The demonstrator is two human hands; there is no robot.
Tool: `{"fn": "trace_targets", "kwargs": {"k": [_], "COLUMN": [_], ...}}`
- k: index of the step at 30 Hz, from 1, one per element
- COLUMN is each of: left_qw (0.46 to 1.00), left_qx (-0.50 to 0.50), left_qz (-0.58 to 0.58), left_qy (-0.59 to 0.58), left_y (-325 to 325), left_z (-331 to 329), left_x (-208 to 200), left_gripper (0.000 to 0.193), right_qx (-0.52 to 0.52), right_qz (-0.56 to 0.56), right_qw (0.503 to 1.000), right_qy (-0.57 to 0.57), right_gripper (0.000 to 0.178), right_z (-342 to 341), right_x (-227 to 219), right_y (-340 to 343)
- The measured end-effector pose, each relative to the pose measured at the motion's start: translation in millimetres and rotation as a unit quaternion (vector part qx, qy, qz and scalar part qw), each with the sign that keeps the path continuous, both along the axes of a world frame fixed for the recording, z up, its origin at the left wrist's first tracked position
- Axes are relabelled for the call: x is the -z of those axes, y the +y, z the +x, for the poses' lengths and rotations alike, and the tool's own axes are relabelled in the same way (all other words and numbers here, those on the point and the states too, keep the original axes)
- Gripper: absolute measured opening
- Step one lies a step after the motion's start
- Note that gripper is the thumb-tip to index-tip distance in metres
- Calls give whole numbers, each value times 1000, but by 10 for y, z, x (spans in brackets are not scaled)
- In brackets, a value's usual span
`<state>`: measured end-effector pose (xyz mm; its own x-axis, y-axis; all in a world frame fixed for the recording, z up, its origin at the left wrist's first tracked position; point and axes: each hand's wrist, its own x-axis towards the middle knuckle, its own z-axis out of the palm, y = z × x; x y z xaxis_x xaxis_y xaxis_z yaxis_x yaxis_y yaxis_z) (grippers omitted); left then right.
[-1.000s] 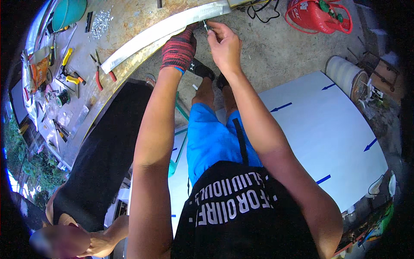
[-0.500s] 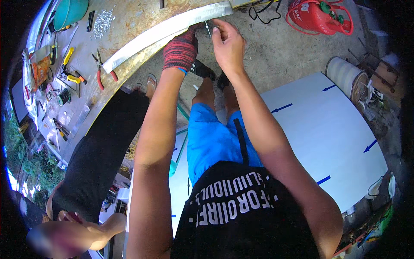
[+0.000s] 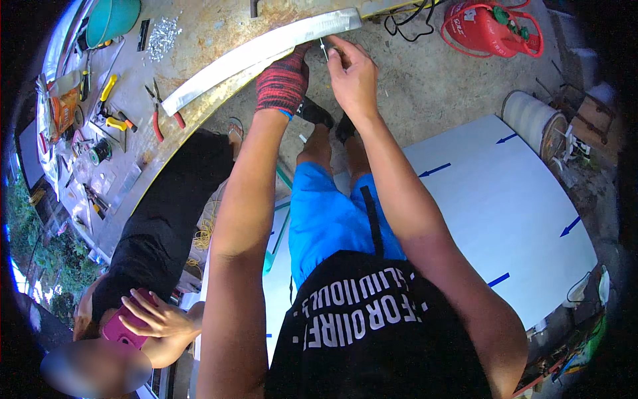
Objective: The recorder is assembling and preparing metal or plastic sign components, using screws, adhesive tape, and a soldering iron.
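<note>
Here | curved metal strip (image 3: 256, 52) — glossy | left hand (image 3: 284, 78) — streaked knit glove (image 3: 279, 96)

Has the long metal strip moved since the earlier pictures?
No, not visibly: the strip keeps its left end in the same place beside the red-handled pliers; the whole view has only shifted slightly.

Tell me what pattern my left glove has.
The glove is streaked red and black, clearest in the head view.
</note>
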<state>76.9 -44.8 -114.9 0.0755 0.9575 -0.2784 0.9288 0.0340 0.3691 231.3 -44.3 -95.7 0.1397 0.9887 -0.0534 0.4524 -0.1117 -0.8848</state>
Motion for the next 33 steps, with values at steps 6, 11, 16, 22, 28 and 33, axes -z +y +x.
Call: {"fn": "trace_targets", "kwargs": {"k": [6,11,16,22,28,33], "left_qw": [1000,998,1000,1000,1000,999], "left_qx": [16,16,5,10,17,13], "left_qz": [-21,59,7,-22,-14,-37], "left_qy": [-11,12,4,-8,2,-8], "left_y": [13,-22,-45,18,30,16], "left_z": [113,39,-1,91,38,12], "left_x": [-63,-4,28,-2,-57,-32], "left_gripper": [45,49,51,57,58,59], "right_qx": [59,51,16,-13,-55,-55], "right_qz": [-16,96,196,228,139,93], "right_qw": [998,994,980,925,935,956], "right_qy": [10,3,-41,-304,-322,-273], "right_gripper": [21,19,20,38,47,35], "right_z": [311,366,318,297,199,134], "right_x": [-430,-814,-1007,-540,-297,-192], "right_y": [-29,556,1592,2742,3162,3215]}}
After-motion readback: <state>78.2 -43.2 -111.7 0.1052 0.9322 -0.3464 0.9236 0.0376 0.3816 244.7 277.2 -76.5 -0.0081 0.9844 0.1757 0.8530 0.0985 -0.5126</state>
